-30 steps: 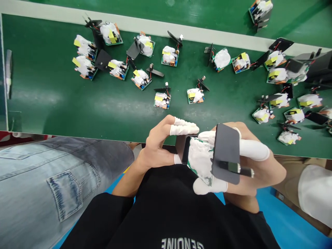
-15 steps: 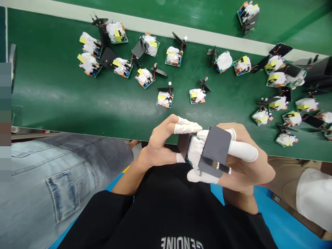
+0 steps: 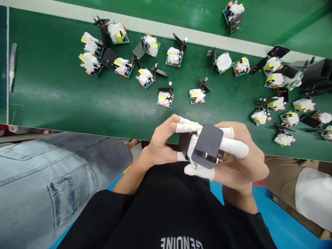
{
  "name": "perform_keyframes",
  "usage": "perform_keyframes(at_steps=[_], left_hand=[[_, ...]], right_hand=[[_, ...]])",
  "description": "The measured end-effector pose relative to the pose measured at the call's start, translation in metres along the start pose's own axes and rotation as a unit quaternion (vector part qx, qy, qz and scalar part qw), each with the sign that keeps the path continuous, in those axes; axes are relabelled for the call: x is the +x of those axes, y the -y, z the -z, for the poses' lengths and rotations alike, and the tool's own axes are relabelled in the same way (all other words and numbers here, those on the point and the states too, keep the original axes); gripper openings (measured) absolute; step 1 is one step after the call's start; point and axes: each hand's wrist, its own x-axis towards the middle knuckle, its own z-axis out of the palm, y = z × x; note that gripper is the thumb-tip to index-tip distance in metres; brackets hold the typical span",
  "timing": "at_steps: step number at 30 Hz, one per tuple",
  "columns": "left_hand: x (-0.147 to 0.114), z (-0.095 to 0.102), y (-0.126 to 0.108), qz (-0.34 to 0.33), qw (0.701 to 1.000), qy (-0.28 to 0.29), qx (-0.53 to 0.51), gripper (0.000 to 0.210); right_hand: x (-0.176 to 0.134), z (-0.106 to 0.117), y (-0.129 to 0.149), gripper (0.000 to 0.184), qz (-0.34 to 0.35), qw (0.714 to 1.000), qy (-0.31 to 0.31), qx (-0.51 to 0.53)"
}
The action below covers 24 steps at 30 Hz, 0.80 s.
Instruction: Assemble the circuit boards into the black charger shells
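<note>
My left hand [image 3: 162, 145], in white finger cots, is closed around a black charger housing [image 3: 184, 143]. My right hand [image 3: 240, 157], also in finger cots, grips a black plug cover [image 3: 208, 142] with two metal pins and the circuit board behind it. That circuit board [image 3: 191, 146], coated in white glue, is partly inside the housing's open end; the cover hides much of it. Both hands are at the front edge of the green table [image 3: 124, 114]. Beyond them lie a circuit board with yellow tape [image 3: 197, 95] and another similar board [image 3: 165, 99], each wired to a plug cover.
Several more boards with plug covers form a left group [image 3: 89, 62] and a right group [image 3: 276, 102]. Black housings [image 3: 317, 74] stand at the far right. A knife-like tool [image 3: 12, 67] lies far left. One board [image 3: 234, 14] sits on the green strip beyond the pale rail. People flank me.
The plug cover and my right hand have moved left toward the housing, and less of the circuit board shows. The board on the far strip has shifted left.
</note>
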Motion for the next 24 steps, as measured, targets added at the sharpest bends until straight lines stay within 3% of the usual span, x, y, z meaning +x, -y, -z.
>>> perform_keyframes(at_steps=[4, 14, 24], left_hand=[[-0.001, 0.0, -0.001, 0.006, 1.0, 0.005, 0.014, 0.075], [0.005, -0.004, 0.005, -0.062, 0.998, -0.021, 0.002, 0.067], [0.004, -0.013, 0.008, -0.05, 0.996, -0.037, -0.071, 0.068]], right_hand=[[0.003, -0.001, 0.003, 0.083, 0.044, 0.998, -0.046, -0.023], [0.008, 0.0, 0.004, 0.058, 0.058, 0.998, -0.039, -0.006], [0.005, 0.001, 0.004, 0.078, 0.013, 1.0, -0.017, 0.023]])
